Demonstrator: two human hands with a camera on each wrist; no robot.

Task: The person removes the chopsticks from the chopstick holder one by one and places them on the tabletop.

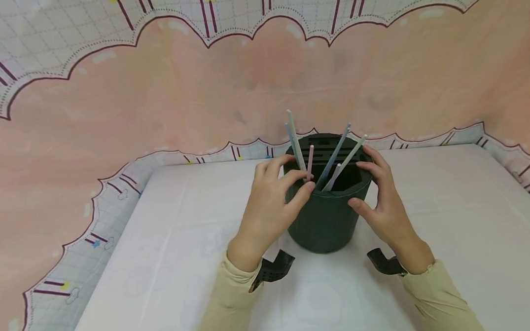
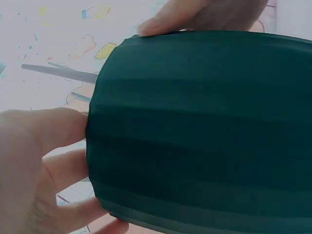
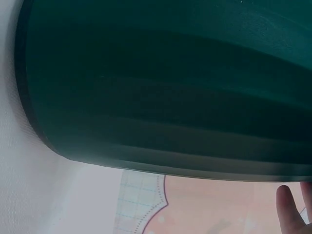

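Observation:
A dark green bucket-shaped bin (image 1: 322,220) stands upright on the table, its far inner wall marked with slots. Several slim pastel sticks, among them a blue one (image 1: 334,155) and a pink one (image 1: 310,158), lean in its mouth. My left hand (image 1: 272,195) grips the left rim, thumb and index fingertip close together beside the pink stick. In the left wrist view its fingers go out of sight past the bin's (image 2: 195,131) edge. My right hand (image 1: 389,212) holds the right side, thumb at the front and fingers along the rim. Two fingers (image 3: 287,207) show past the bin's side in the right wrist view.
White cloth covers the table (image 1: 172,268). Behind it hangs a peach backdrop (image 1: 226,98) with a scalloped, checked border along its edges. A black strap piece (image 1: 276,266) shows at the left wrist, and another (image 1: 384,262) at the right.

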